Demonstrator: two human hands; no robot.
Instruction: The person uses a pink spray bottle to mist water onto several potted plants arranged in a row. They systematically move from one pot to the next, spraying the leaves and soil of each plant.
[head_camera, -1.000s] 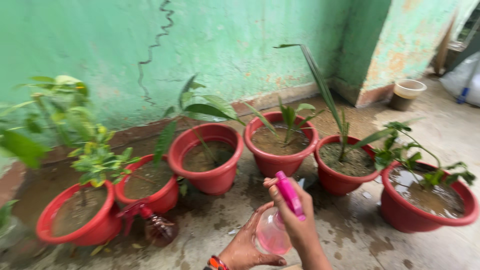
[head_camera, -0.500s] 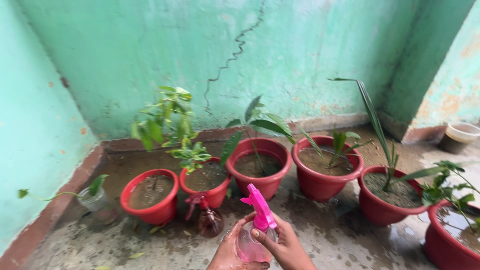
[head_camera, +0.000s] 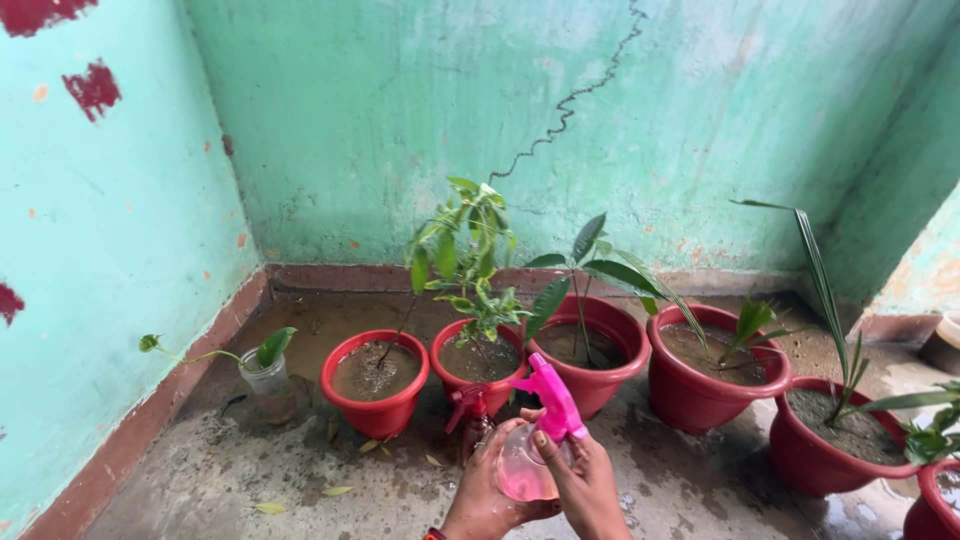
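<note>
Standing apparently wet, the concrete floor (head_camera: 250, 470) meets green walls (head_camera: 400, 120).

No labels, signs or screens in view.

Containers only:
- Spray bottle (head_camera: 528, 462), clear rounded body, pink liquid, pink trigger head. Held in the grip between both hands.
- Second spray bottle (head_camera: 471, 415), dark body, red trigger head. Standing on the wet floor just left of the grip and slightly beyond it, in front of the red pots.
- Clear jar (head_camera: 268, 380) with a leafy cutting, far left of the grip, near the wall. No printing discernible on any of them.
</note>
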